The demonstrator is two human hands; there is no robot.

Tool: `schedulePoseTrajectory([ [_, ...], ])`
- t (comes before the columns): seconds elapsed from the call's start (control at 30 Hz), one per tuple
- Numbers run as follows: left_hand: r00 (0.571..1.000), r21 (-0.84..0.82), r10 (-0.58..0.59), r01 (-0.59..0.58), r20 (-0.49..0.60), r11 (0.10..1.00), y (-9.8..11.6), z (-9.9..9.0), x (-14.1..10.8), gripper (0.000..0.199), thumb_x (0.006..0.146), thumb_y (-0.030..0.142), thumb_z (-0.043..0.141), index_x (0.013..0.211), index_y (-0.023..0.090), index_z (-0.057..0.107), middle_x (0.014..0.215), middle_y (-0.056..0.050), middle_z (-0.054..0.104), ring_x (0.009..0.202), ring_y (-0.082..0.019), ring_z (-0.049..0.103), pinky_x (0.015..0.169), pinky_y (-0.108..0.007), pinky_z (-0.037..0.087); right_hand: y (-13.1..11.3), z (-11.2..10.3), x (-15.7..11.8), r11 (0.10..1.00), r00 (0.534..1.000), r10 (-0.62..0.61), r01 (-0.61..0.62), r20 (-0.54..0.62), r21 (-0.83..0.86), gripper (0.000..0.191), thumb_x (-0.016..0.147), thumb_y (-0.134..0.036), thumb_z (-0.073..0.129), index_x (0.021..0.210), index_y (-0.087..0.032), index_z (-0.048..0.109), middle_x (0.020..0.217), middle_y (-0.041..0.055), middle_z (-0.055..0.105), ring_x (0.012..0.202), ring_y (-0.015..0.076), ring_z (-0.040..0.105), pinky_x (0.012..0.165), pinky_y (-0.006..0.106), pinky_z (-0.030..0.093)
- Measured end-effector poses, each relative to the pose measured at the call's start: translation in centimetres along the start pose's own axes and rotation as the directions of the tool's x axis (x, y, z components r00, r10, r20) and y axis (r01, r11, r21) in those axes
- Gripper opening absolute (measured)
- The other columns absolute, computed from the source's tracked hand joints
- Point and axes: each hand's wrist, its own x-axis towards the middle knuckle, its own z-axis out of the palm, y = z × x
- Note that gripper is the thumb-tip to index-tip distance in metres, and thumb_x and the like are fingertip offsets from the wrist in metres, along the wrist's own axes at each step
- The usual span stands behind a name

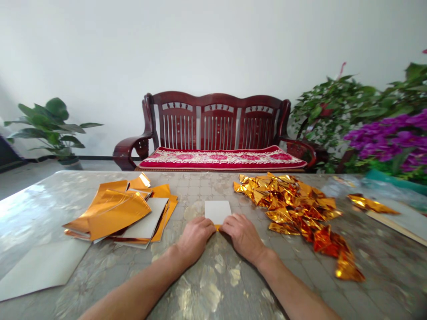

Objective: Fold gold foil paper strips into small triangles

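Note:
A small sheet of foil paper lies white side up on the table in front of me. Its near edge is turned over, so a thin gold strip shows between my hands. My left hand pinches the near left corner, fingers closed. At the near right corner my right hand does the same. Fingertips of both hands cover the corners. To the left lies a loose stack of gold foil sheets, some showing their white backs. A heap of folded gold foil pieces spreads to the right.
A pale flat sheet lies at the table's left edge. Clear plastic and one more folded foil piece are at far right. Beyond the patterned table stands a wooden bench, with plants either side.

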Motion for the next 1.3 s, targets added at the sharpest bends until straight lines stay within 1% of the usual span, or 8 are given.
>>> schedulePoseTrajectory([
  [0.13, 0.993, 0.156, -0.028, 0.011, 0.112, 0.988, 1.5, -0.4, -0.4, 0.012, 0.092, 0.015, 0.054, 0.096, 0.017, 0.065, 0.098, -0.008, 0.067, 0.096, -0.022, 0.06, 0.085, -0.034, 0.046, 0.3, -0.1, -0.4, 0.998, 0.999, -0.038, 0.036, 0.035, 0.049, 0.02, 0.097, -0.023, 0.054, 0.101, -0.027, 0.073, 0.093, 0.0025, 0.069, 0.089, 0.018, 0.055, 0.08, 0.032, 0.035],
  [0.27, 0.98, 0.284, -0.08, 0.026, 0.181, 0.959, 3.1, -0.8, -0.7, 0.018, 0.091, 0.007, 0.05, 0.103, 0.013, 0.062, 0.1, -0.011, 0.065, 0.095, -0.024, 0.061, 0.082, -0.036, 0.047, 1.1, -0.4, -0.8, 0.998, 1.0, -0.001, -0.001, 0.029, 0.061, 0.025, 0.097, -0.019, 0.052, 0.091, -0.025, 0.075, 0.094, 0.0018, 0.072, 0.089, 0.0174, 0.057, 0.08, 0.032, 0.034],
  [0.63, 0.982, 0.432, -0.096, 0.016, 0.165, 0.902, 4.1, 0.1, -1.6, 0.02, 0.084, 0.001, 0.05, 0.092, 0.011, 0.066, 0.087, -0.014, 0.065, 0.082, -0.025, 0.061, 0.069, -0.034, 0.044, 3.1, -0.3, -1.5, 0.989, 0.989, 0.145, -0.144, -0.024, 0.045, 0.029, 0.088, -0.01, 0.049, 0.076, -0.022, 0.072, 0.085, 0.0031, 0.074, 0.087, 0.0186, 0.059, 0.083, 0.031, 0.035],
  [0.77, 0.985, 0.411, -0.063, -0.009, 0.16, 0.912, 4.6, -0.2, -1.7, 0.02, 0.085, 0.003, 0.05, 0.093, 0.011, 0.067, 0.088, -0.014, 0.065, 0.084, -0.026, 0.06, 0.07, -0.035, 0.046, 3.8, -0.4, -1.7, 0.961, 0.958, 0.277, -0.276, -0.072, 0.025, 0.028, 0.078, -0.004, 0.049, 0.071, -0.021, 0.071, 0.081, 0.0031, 0.071, 0.086, 0.0189, 0.058, 0.08, 0.03, 0.037],
  [0.87, 0.983, 0.364, -0.072, 0.006, 0.167, 0.931, 5.0, -0.5, -1.6, 0.02, 0.088, 0.004, 0.051, 0.098, 0.011, 0.066, 0.093, -0.013, 0.065, 0.088, -0.026, 0.06, 0.074, -0.036, 0.048, 3.7, -0.3, -1.6, 0.929, 0.924, 0.368, -0.359, -0.102, 0.093, 0.03, 0.076, -0.004, 0.05, 0.079, -0.022, 0.073, 0.088, 0.0017, 0.071, 0.09, 0.018, 0.059, 0.081, 0.027, 0.039],
  [1.07, 0.985, 0.235, -0.059, 0.019, 0.163, 0.972, 5.6, -0.4, -1.5, 0.017, 0.092, 0.01, 0.048, 0.1, 0.015, 0.062, 0.101, -0.01, 0.063, 0.094, -0.026, 0.059, 0.081, -0.039, 0.05, 2.0, -0.3, -0.6, 0.872, 0.869, 0.485, -0.472, -0.094, 0.129, 0.019, 0.088, -0.033, 0.057, 0.081, -0.022, 0.071, 0.09, 0.0036, 0.069, 0.091, 0.0206, 0.058, 0.082, 0.03, 0.04],
  [1.2, 0.986, 0.177, -0.039, 0.009, 0.164, 0.984, 5.5, 0.0, -1.4, 0.015, 0.093, 0.012, 0.048, 0.1, 0.018, 0.06, 0.101, -0.008, 0.062, 0.094, -0.024, 0.058, 0.082, -0.038, 0.05, 0.8, -0.1, 0.0, 0.827, 0.839, 0.54, -0.515, -0.067, 0.226, 0.007, 0.081, -0.029, 0.065, 0.078, -0.023, 0.069, 0.09, 0.0017, 0.07, 0.09, 0.0204, 0.058, 0.081, 0.03, 0.04],
  [1.3, 0.988, 0.151, -0.029, 0.006, 0.148, 0.989, 5.2, 0.2, -1.3, 0.014, 0.092, 0.013, 0.048, 0.099, 0.02, 0.059, 0.101, -0.007, 0.062, 0.092, -0.024, 0.058, 0.08, -0.037, 0.05, -0.1, 0.0, 0.2, 0.805, 0.835, 0.55, -0.518, -0.033, 0.289, 0.009, 0.082, -0.029, 0.065, 0.077, -0.024, 0.069, 0.088, 0.0002, 0.071, 0.088, 0.0196, 0.058, 0.078, 0.029, 0.04],
])
